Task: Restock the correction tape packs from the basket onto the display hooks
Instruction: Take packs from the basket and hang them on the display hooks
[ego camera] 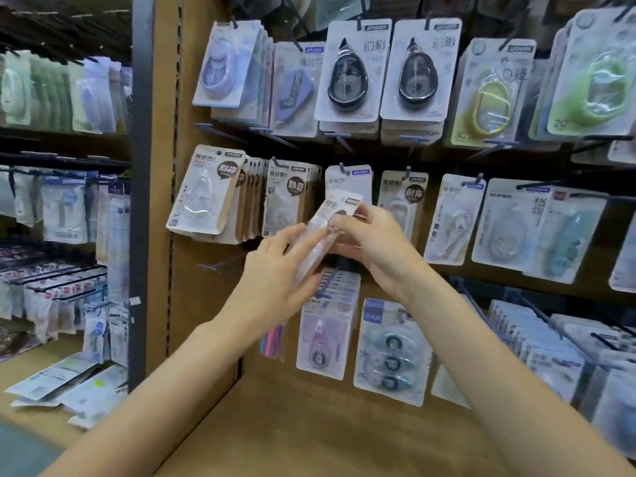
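Currently, both hands hold one correction tape pack (327,232) in front of the pegboard (165,270), at the centre of the head view.

Left hand (278,277): positioned at 7 o'clock from the pack. Its fingers lie fairly straight along the lower blister side and support it; a closed grip is not evident.

Pack: tilted, top edge toward 1 o'clock. The hang hole is not visible, so its alignment cannot be confirmed.

Right hand (368,242): positioned at 4 o'clock from the pack. Thumb and fingertips pinch the upper card edge.

Hung pack (347,182): directly at 12 o'clock from the held pack, on its display hook (341,166). This appears to be the target row.

Basket: not in view.

Probable faults:
1. Hole misses the hook tip. Cause: tilted card and blurred, hidden hole. Result: card bends or tears.
2. Pack slips. Cause: smooth blister under flat left fingers. Result: drop toward the shelf (309,425) at 6 o'clock.
3. Neighbouring rows (292,197) at 10 o'clock get knocked. Cause: close spacing.
4. Wrong hook chosen. Cause: similar kraft-coloured cards (404,197) at 2 o'clock.
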Available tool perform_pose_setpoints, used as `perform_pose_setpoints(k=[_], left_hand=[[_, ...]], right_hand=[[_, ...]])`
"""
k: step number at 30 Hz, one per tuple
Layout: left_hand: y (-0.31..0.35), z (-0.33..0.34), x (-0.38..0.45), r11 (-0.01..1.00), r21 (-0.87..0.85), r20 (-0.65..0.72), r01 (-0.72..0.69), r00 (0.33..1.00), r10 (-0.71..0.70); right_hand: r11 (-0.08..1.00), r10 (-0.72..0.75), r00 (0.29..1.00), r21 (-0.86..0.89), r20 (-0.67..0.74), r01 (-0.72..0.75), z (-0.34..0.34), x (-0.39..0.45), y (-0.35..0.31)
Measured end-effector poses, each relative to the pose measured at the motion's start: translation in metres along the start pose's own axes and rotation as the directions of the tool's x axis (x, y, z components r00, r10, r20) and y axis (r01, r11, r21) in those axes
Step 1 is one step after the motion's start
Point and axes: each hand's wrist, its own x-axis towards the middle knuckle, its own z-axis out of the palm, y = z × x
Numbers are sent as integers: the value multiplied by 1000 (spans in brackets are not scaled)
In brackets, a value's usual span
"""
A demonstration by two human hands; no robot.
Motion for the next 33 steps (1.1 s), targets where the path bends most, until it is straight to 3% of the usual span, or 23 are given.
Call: perform_pose_setpoints(k=[2, 4, 6, 8, 14, 19, 22, 26, 29, 33], left_hand=[[-2, -4, -2, 990, -141, 75, 3, 997, 8], [0, -10, -2, 923, -372, 40, 99, 995, -90], [3, -12, 0, 741, -628, 104, 240, 969, -225], [8, -12, 2, 614, -722, 211, 319, 946, -244], [21, -16, 9, 585, -727, 307, 360, 932, -192], [26, -7, 10, 646, -633, 429, 426, 888, -165], [28, 2, 9, 659, -580, 469, 478, 858, -210], [26, 10, 16, 679, -573, 362, 459, 885, -292], [22, 9, 26, 685, -589, 263, 429, 903, -339], [10, 7, 33, 716, -571, 203, 402, 914, -351]], right_hand=[[999, 1, 991, 43, -133, 4, -15, 2, 2], [991, -10, 981, 125, -195, 35, -30, 2, 3], [981, -29, 980, 184, -197, 66, -39, 0, 3], [982, -46, 980, 171, -191, 80, -44, -2, 2], [977, -143, 954, 116, -262, 178, -55, -4, 6], [975, -199, 931, -159, -306, 156, -63, -5, 15], [949, -183, 954, -297, -236, 108, -66, 0, 21], [848, -349, 932, -455, -94, 272, -50, 11, 12], [778, -442, 893, -531, -85, 334, -38, 30, 5], [813, -425, 901, -475, -90, 336, -30, 44, 8]])
